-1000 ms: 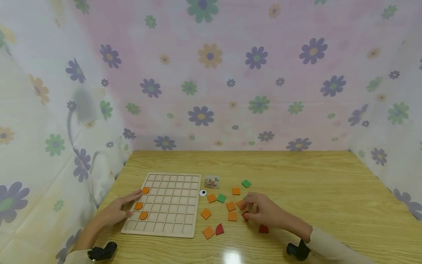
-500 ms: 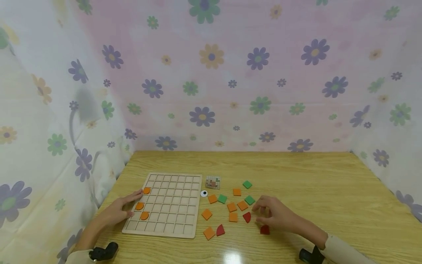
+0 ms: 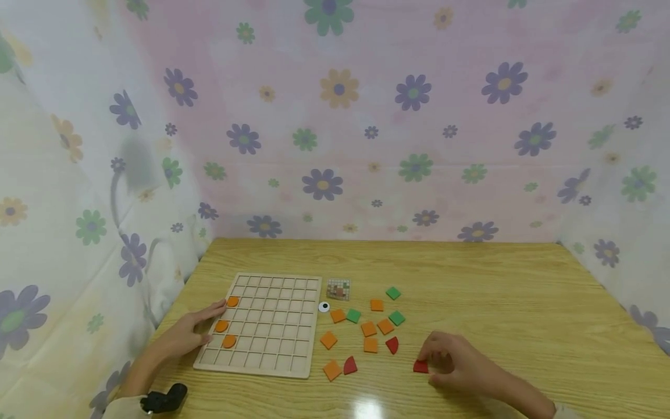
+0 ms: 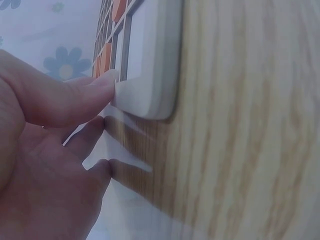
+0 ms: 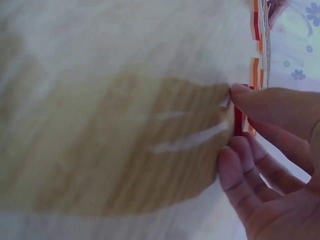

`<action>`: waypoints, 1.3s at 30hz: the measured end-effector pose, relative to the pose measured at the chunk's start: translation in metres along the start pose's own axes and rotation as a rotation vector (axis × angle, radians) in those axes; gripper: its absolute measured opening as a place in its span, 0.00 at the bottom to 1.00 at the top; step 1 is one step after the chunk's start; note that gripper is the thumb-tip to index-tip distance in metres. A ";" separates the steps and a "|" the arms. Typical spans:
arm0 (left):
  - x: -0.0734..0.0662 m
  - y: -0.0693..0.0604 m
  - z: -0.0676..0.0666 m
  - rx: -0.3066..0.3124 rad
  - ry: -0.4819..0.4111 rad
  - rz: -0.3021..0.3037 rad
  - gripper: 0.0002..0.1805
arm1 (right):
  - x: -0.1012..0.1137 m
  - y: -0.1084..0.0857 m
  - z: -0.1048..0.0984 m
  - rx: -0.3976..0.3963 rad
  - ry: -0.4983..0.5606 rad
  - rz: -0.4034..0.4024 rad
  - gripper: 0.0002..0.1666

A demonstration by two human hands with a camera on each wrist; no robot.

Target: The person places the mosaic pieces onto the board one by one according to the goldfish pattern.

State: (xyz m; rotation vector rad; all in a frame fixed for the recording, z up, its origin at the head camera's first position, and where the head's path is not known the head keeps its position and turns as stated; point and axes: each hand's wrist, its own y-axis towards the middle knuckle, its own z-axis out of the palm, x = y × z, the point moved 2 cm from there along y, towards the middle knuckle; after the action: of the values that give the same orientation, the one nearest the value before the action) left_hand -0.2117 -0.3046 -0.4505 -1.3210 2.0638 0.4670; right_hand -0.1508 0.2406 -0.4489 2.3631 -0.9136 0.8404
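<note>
My left hand (image 3: 184,336) rests at the left edge of a pale wooden grid board (image 3: 282,372), fingers extended. In the left wrist view its thumb (image 4: 95,95) touches the board's rim. Several orange rounded pieces (image 3: 229,341) sit in the board's left cells. To the right, my right hand (image 3: 463,364) reaches down over a red quarter-circle tile (image 3: 420,367). A fingertip touches that tile, which lies flat on the table, while the thumb appears apart from it. In the right wrist view the red tile (image 5: 238,119) shows between thumb and fingers.
Between board and right hand lie several orange square tiles (image 3: 370,345), green tiles (image 3: 353,316) and two more red quarter-circles (image 3: 350,365). A small pattern card (image 3: 338,289) and a googly-eye disc (image 3: 324,306) sit beside the board. Flowered cloth (image 3: 366,145) surrounds the wooden table (image 3: 481,291).
My right hand has moved right and toward me, from the red quarter-circle near the orange tiles to the rightmost one. My left hand has stayed at the board's edge.
</note>
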 end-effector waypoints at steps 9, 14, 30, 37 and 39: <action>0.005 0.001 0.002 -0.002 -0.005 0.001 0.36 | -0.004 0.006 0.009 -0.037 0.040 -0.070 0.11; 0.006 -0.001 0.001 -0.010 -0.001 -0.012 0.36 | -0.001 0.009 0.012 -0.049 0.038 -0.085 0.10; 0.002 0.003 0.001 -0.008 -0.007 -0.010 0.36 | 0.005 0.021 0.021 -0.100 -0.043 -0.107 0.17; 0.003 0.001 0.001 0.001 -0.029 -0.007 0.36 | 0.012 0.038 0.025 -0.110 -0.076 -0.083 0.14; 0.004 0.000 0.001 0.000 -0.021 -0.005 0.35 | 0.016 0.045 0.027 -0.100 -0.069 -0.081 0.13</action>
State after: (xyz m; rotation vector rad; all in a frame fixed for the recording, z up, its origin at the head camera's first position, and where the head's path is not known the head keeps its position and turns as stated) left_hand -0.2128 -0.3069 -0.4539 -1.3159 2.0427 0.4769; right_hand -0.1640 0.1878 -0.4480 2.3380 -0.8602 0.6704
